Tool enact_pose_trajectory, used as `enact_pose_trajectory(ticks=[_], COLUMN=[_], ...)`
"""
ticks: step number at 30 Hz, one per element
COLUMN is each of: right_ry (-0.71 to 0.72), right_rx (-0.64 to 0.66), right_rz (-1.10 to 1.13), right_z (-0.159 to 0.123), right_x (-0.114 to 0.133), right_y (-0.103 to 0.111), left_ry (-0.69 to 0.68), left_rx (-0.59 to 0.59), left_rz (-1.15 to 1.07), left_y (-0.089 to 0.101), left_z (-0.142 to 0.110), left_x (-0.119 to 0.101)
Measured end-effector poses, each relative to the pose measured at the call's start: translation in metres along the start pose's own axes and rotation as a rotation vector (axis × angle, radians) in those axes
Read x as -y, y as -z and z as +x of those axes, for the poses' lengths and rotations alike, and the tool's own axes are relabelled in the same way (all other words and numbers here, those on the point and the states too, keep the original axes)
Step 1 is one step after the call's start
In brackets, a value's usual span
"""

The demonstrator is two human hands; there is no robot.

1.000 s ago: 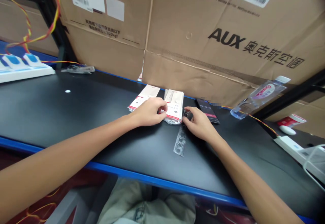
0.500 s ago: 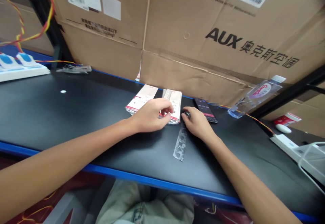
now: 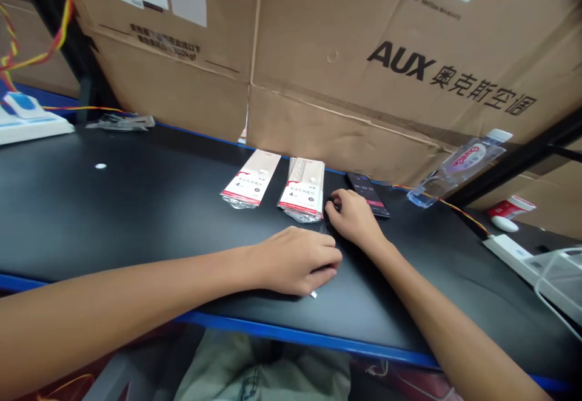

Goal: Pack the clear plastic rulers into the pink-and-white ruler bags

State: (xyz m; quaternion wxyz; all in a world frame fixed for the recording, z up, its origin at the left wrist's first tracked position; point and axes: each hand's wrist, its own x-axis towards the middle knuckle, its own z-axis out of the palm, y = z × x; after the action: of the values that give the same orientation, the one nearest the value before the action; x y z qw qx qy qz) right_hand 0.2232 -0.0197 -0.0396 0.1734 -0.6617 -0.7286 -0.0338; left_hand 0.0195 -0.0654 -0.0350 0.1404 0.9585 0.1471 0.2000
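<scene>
Two hands working: left hand (image 3: 295,261) lying palm-down on the black workbench (image 3: 136,207), grip unclear, shiny tip (image 3: 313,295) poking out beneath; right hand (image 3: 353,219) half-curled, hold unclear, just beside a phone (image 3: 367,195), right of two white-and-red packets (image 3: 302,190).

Head camera, looking forward and down across a bench

Worn on the person's head, the camera sits above the near side of the bench (image 3: 136,170) and faces the boxes (image 3: 364,67) standing along its far side. It tilts down enough to take in the person's trousers (image 3: 259,370) at the bottom of the frame. The left hand (image 3: 295,261) and right hand (image 3: 352,219) are close below it, reaching in from the lower corners, and the boxes fill the top.
</scene>
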Motion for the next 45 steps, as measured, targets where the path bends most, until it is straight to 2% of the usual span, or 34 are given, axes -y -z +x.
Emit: enact_pose_trajectory(ticks=[3, 7, 15, 19, 24, 28, 30, 34, 36, 39, 43, 45], right_ry=[-0.023, -0.064, -0.013, -0.014, -0.031, -0.017, -0.014, -0.026, -0.067, -0.168, -0.32, -0.342], right_rx=[0.034, 0.064, 0.01, 0.018, 0.019, 0.037, 0.049, 0.103, 0.112, 0.135, 0.271, 0.266], right_rz=[0.008, 0.009, -0.059, -0.074, -0.036, 0.02, 0.059, 0.159, 0.184, 0.239, 0.517, 0.695], right_z=[0.002, 0.0, -0.009, -0.01, -0.009, -0.009, -0.008, -0.006, -0.004, -0.004, -0.007, -0.007], right_x=[0.0, 0.004, 0.011, 0.01, 0.008, 0.006, 0.005, -0.001, -0.006, -0.01, -0.006, -0.002], right_y=[0.002, 0.003, 0.006, 0.007, 0.005, 0.006, 0.008, 0.016, 0.021, 0.024, 0.025, 0.026], left_ry=[-0.02, -0.08, -0.142, -0.16, -0.289, -0.348, -0.392, -0.449, -0.414, -0.291, -0.241, -0.245], left_rx=[0.016, 0.035, -0.038, -0.092, -0.016, -0.009, -0.056, -0.252, -0.346, -0.447, -0.459, -0.453], left_rz=[0.019, 0.217, 0.409, 0.329, 0.089, 0.085, 0.109, 0.132, 0.133, 0.079, -0.054, -0.086], left_y=[0.001, -0.001, -0.009, -0.004, 0.005, 0.002, -0.002, -0.004, 0.0, 0.007, 0.01, 0.01], left_z=[0.0, 0.0, 0.0, -0.001, -0.004, -0.007, -0.008, -0.006, -0.005, -0.006, -0.008, -0.007], left_x=[0.001, -0.003, -0.007, -0.008, -0.012, -0.02, -0.024, -0.031, -0.031, -0.028, -0.024, -0.022])
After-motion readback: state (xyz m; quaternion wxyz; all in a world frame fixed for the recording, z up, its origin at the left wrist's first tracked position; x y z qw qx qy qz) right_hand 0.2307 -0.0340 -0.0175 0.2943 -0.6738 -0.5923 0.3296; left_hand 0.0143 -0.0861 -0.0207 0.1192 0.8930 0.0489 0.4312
